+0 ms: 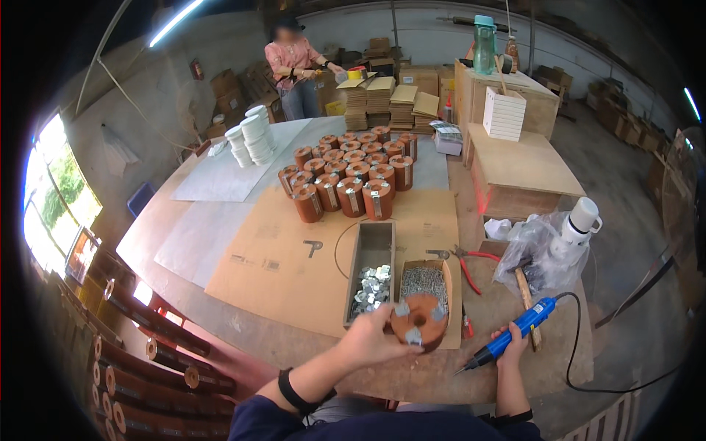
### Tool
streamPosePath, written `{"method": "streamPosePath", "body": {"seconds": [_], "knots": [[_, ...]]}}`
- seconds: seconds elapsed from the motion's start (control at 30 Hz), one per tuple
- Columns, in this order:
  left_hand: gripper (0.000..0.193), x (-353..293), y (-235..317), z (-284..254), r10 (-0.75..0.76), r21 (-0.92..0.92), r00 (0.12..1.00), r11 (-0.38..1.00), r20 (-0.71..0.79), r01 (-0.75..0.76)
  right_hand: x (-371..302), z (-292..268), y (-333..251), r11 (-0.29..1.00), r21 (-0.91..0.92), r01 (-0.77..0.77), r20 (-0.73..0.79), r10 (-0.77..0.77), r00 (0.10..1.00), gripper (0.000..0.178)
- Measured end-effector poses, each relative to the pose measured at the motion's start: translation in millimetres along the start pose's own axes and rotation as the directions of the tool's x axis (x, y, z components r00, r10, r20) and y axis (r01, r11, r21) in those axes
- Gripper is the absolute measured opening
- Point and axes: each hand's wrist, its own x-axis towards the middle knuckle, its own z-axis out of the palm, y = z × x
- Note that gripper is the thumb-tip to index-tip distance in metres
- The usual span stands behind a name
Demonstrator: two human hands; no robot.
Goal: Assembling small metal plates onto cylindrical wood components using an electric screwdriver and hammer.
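My left hand (pixel 369 339) grips a brown cylinder (pixel 432 334) with a hole in its middle and several small metal clips on its end face. It is held near the table's front edge, partly over a box of screws (pixel 424 281). In my right hand (pixel 512 347) is a blue electric screwdriver (pixel 531 314), its tip pointing left and down, apart from the cylinder. Beside the screws stands a long grey tray (pixel 373 246) with a heap of metal clips (pixel 372 285). Several similar brown cylinders (pixel 351 192) stand grouped farther back on the table.
Red-handled pliers (pixel 471 272) and a wooden stick (pixel 526 305) lie on the right. A white flask (pixel 581 220) stands in clear plastic. White discs (pixel 254 136) are stacked at far left; cardboard pieces (pixel 380 95) at the back, near another person (pixel 294 66). Long brown tubes (pixel 158 389) lie lower left.
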Motion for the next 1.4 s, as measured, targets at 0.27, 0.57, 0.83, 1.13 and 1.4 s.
{"method": "streamPosePath", "body": {"seconds": [0.27, 0.57, 0.83, 1.13, 1.4], "knots": [[0.077, 155.7, -2.8, -35.6, -0.068, 0.407, 0.991, 0.907, -0.118, 0.111, -3.0, -9.0, 4.5, 0.994, 0.108, 0.008, 0.005, -0.008, 1.0, 0.028], [0.078, 282.8, -85.4, -21.6, 0.005, 0.618, 0.943, 0.757, -0.332, 0.214, -11.2, -3.7, 0.9, 0.997, 0.063, 0.036, 0.012, -0.037, 0.999, 0.033], [0.082, 321.2, -117.7, -10.3, -0.066, 0.57, 0.921, 0.767, -0.384, 0.293, -9.9, -7.4, 3.9, 0.999, 0.03, 0.038, 0.001, -0.038, 0.999, 0.033], [0.089, 319.4, -135.3, -22.7, -0.107, 0.718, 0.9, 0.567, -0.422, 0.404, -9.3, -8.5, 3.5, 0.996, -0.016, 0.084, 0.014, -0.084, 0.996, 0.034], [0.081, 301.0, -131.0, -43.6, -0.147, 0.783, 0.984, 0.598, -0.102, 0.171, -8.2, -10.8, 4.3, 0.995, 0.013, 0.099, 0.065, -0.1, 0.993, 0.034]]}}
